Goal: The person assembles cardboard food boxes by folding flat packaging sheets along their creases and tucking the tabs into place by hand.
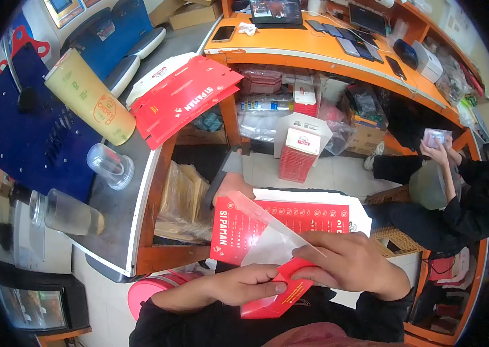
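Observation:
Both my hands are closed on a red printed carton (282, 303), partly folded over my lap. My left hand (247, 284) pinches its red flap from the left, thumb on top. My right hand (348, 263) grips the same carton from the right, fingers bent over its edge. A pale inner face of cardboard (270, 243) shows above my fingers. Just beyond lie flat red cartons (314, 214) with white edges, resting across my legs. Where the held carton ends and those below begin is partly hidden by my hands.
Red flat cartons (183, 95), a tall printed cup (91, 98), a clear plastic cup (111, 166) and a clear jar (74, 214) stand on the left table. Stacked red cartons (299, 162) are on the floor ahead. Another person (458, 196) sits at right, holding something small.

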Tool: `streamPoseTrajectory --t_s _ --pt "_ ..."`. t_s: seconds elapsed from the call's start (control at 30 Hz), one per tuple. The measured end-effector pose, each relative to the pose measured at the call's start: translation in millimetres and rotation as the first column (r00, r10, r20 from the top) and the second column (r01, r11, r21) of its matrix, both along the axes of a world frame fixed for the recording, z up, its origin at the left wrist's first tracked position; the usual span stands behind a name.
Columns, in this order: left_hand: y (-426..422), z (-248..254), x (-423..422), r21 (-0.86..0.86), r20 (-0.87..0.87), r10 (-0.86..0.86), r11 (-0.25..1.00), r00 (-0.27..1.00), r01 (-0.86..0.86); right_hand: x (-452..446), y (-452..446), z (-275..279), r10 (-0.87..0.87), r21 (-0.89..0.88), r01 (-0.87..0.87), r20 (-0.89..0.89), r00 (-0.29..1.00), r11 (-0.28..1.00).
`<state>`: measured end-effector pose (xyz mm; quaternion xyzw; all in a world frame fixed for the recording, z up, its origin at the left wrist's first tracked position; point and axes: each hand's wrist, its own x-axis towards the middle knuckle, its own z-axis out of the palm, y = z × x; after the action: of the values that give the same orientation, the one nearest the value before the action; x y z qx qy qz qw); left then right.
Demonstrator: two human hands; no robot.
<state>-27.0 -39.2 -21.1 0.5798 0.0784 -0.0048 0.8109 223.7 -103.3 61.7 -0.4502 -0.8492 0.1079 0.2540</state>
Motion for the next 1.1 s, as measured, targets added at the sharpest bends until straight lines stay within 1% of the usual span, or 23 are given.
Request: streamPoseTrajectory --t_s 0.07,0.17,0.27,0.37,0.47,0.57,0.67,0.7,0.73,0.77,0.8,0.83,0.9,1.0,1.03,1.1 --pt "0 0 -1 -0.027 0.019 -0.002 1.000 1.000 0.002 -3 1 -1 -0.034 0.023 0.034 0.015 0.999 0.999" --pt "-2 5 0 -0.107 0.016 0.042 0.993 0.999 -0.040 -9 3 -4 -0.119 0.017 0.120 -0.020 0.993 0.993" --pt "3 -7 -5 -0.048 -0.003 -0.022 0.999 1.000 0.022 -4 13 0 0.081 -0.060 -0.083 -0.029 0.996 0.995" --pt "1 1 -10 0.155 0.038 0.056 0.986 0.998 -0.061 -1 18 12 0.190 -0.265 -0.174 0.034 0.981 0.948" --pt "13 23 -13 0.209 -0.100 -0.061 0.974 0.993 0.081 -8 28 17 0.284 -0.319 -0.245 0.081 0.955 0.915" --pt "7 32 -9 0.301 -0.044 0.135 0.946 0.990 -0.116 -9 31 17 0.334 -0.358 -0.285 0.084 0.939 0.889" --pt "11 18 -6 0.341 0.154 0.259 0.892 0.954 -0.297 -18 29 15 0.242 -0.235 -0.233 0.010 0.970 0.944" --pt "14 25 -3 0.283 0.123 0.360 0.881 0.925 -0.380 -21 30 14 0.179 -0.129 -0.183 -0.043 0.983 0.975" --pt "16 34 3 0.185 0.154 0.482 0.843 0.863 -0.504 -25 30 14 0.118 -0.024 -0.121 -0.102 0.988 0.992" --pt "18 43 13 0.083 0.169 0.596 0.785 0.785 -0.614 -29 30 13 0.063 0.076 -0.051 -0.167 0.984 0.996" --pt "20 48 22 -0.021 0.170 0.701 0.705 0.692 -0.709 -33 28 11 0.028 0.136 -0.003 -0.182 0.983 0.991" --pt "24 48 28 -0.050 0.202 0.734 0.669 0.648 -0.742 -37 23 8 -0.005 0.195 0.044 -0.199 0.980 0.980" --pt "30 45 37 -0.109 0.257 0.793 0.591 0.552 -0.799 -46 17 -1 -0.082 0.283 0.129 -0.171 0.982 0.950" --pt "35 41 46 -0.191 0.240 0.856 0.504 0.458 -0.842 -43 22 -28 -0.130 0.463 0.158 -0.092 0.987 0.872" --pt "39 36 47 -0.201 0.230 0.873 0.475 0.430 -0.857 -40 22 -25 -0.154 0.461 0.176 -0.085 0.984 0.870" --pt "45 41 51 -0.262 0.249 0.868 0.488 0.430 -0.833 -30 22 -25 -0.074 0.489 0.114 -0.102 0.992 0.865"
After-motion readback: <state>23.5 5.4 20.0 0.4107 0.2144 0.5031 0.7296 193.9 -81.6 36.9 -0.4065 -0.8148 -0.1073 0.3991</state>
